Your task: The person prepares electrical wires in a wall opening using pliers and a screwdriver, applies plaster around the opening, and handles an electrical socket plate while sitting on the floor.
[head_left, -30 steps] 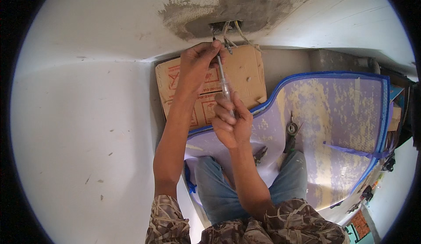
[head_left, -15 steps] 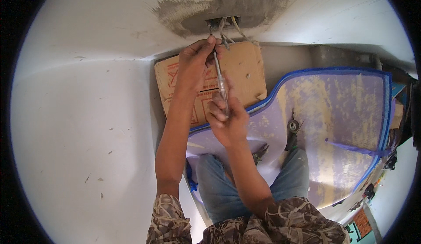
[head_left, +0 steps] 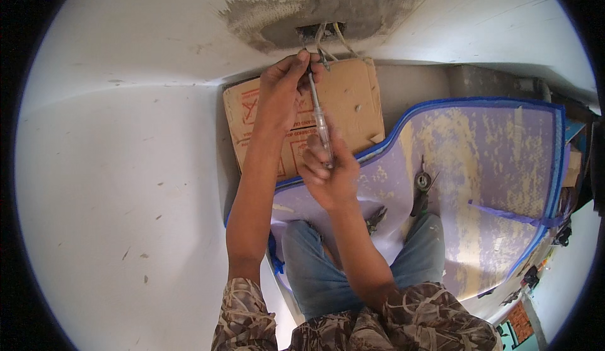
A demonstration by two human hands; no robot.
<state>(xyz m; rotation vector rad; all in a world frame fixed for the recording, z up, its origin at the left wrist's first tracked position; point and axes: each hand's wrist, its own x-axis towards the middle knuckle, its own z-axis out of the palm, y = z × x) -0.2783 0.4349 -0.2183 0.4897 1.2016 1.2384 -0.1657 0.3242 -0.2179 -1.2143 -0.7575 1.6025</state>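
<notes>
- White wall (head_left: 157,42) up top, rough grey cement patch (head_left: 271,30) around a dark rectangular opening (head_left: 307,32), pale loose wires (head_left: 321,34) poking out.
- Right hand (head_left: 331,177) is curled round the handle of a slim clear-handled metal screwdriver (head_left: 321,125), which sits below the opening, over the brown cardboard box (head_left: 353,105).
- Left hand (head_left: 287,83) is pinching a small dark piece (head_left: 309,68) at its tip; can't tell what.
- Imo off-angle pushing could slip the blade into those fingers, and a loose pinch could drop the piece.

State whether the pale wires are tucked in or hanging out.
Hanging out: the pale wires emerge from the wall opening, their lower lengths outside it.
</notes>
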